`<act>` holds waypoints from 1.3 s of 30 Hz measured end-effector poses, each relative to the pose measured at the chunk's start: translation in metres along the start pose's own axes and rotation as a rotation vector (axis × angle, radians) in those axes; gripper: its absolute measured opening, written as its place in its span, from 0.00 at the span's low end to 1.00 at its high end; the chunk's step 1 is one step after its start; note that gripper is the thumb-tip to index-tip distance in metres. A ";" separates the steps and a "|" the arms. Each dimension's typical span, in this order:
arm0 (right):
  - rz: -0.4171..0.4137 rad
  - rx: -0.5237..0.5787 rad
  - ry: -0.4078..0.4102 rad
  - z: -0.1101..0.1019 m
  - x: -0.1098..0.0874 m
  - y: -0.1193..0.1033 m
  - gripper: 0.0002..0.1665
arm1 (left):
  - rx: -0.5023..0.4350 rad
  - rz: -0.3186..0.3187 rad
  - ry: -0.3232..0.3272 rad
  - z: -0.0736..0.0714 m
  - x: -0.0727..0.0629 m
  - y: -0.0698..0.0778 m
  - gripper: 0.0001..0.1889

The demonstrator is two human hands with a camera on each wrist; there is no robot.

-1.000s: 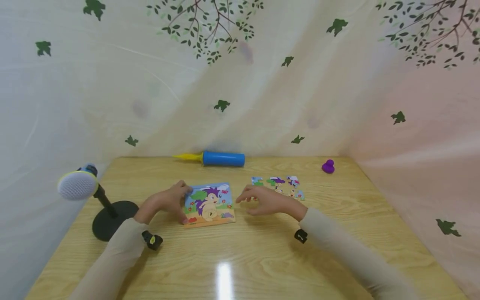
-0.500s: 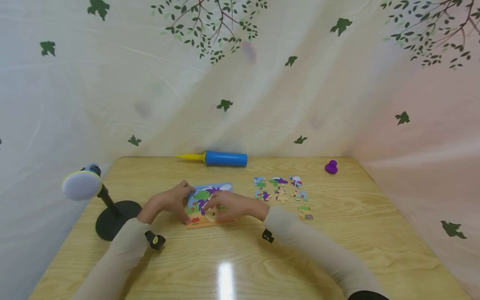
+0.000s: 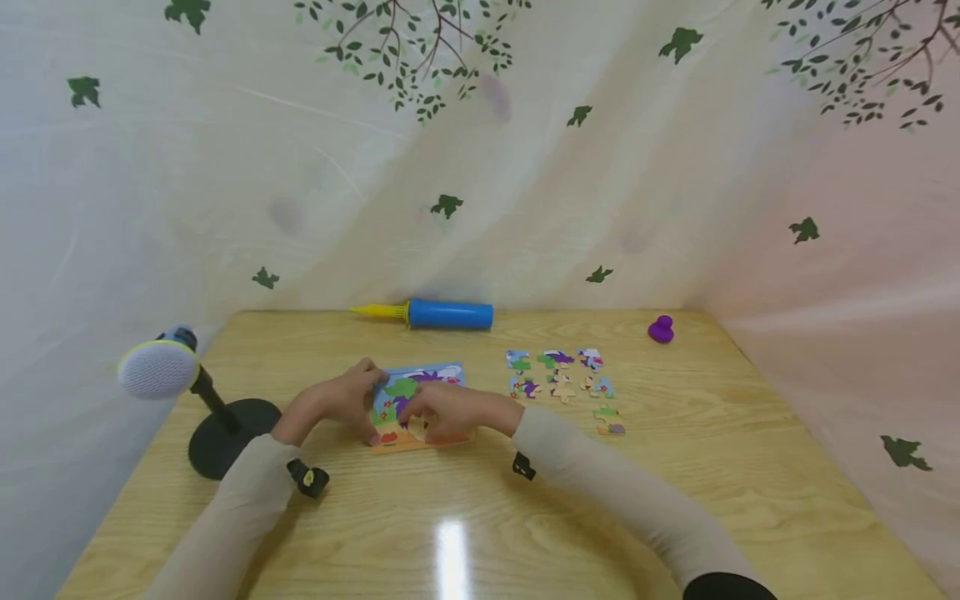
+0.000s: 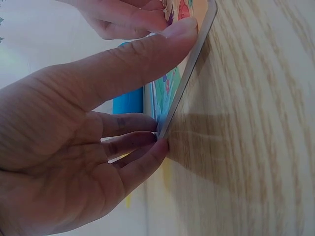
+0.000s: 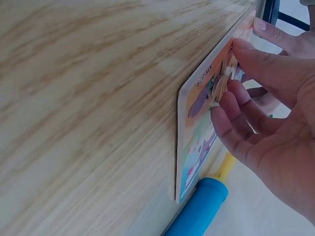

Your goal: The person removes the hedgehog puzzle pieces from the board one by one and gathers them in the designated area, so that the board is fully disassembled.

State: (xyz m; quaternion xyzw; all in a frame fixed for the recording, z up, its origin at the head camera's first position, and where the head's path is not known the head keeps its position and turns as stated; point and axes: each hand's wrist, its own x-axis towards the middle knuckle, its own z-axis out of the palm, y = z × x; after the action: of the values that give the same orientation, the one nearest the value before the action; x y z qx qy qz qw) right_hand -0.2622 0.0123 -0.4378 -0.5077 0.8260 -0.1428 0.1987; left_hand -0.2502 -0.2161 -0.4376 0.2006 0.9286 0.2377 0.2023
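A picture puzzle board (image 3: 386, 404) with a purple-haired cartoon figure lies on the wooden table. My left hand (image 3: 348, 402) holds the board along its left side, thumb at the near corner and fingers at the far one, as the left wrist view shows. Over the board's middle, my right hand (image 3: 448, 412) pinches a puzzle piece (image 5: 221, 87), which sits tilted up at the board's face between thumb and fingers. That hand covers much of the picture in the head view. To the right, several loose puzzle pieces (image 3: 562, 386) lie in loose rows on the table.
A blue hand pump (image 3: 450, 314) with a yellow nozzle lies along the table's back edge. A toy microphone (image 3: 159, 369) on a round black stand is at the left. A small purple knob-shaped object (image 3: 661, 330) sits at the back right.
My right hand has moved left from beside the loose pieces onto the middle of the board and pinches a piece there. The left hand has kept its hold.
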 end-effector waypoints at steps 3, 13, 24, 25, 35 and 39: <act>0.014 0.024 -0.014 -0.002 0.001 -0.001 0.26 | 0.008 0.005 0.000 0.000 0.000 -0.001 0.55; 0.042 0.035 -0.043 -0.001 0.003 -0.001 0.26 | 0.040 0.012 -0.005 0.000 -0.002 0.001 0.55; 0.027 0.021 -0.043 -0.004 0.002 -0.004 0.27 | 0.045 0.018 -0.010 0.000 0.001 0.002 0.53; 0.027 0.021 -0.041 -0.004 0.001 -0.004 0.27 | 0.043 0.018 -0.011 0.000 0.000 0.003 0.53; 0.007 -0.058 -0.031 -0.007 0.001 -0.007 0.26 | 0.045 0.016 -0.006 -0.002 -0.001 0.005 0.53; 0.002 -0.079 -0.047 -0.008 0.002 -0.008 0.26 | 0.023 0.002 -0.011 -0.002 -0.001 0.005 0.53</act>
State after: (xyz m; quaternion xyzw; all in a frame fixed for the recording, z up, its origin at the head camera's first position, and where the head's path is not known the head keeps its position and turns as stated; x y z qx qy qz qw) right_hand -0.2602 0.0075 -0.4271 -0.5176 0.8266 -0.0981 0.1980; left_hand -0.2485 -0.2134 -0.4326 0.2050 0.9300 0.2263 0.2047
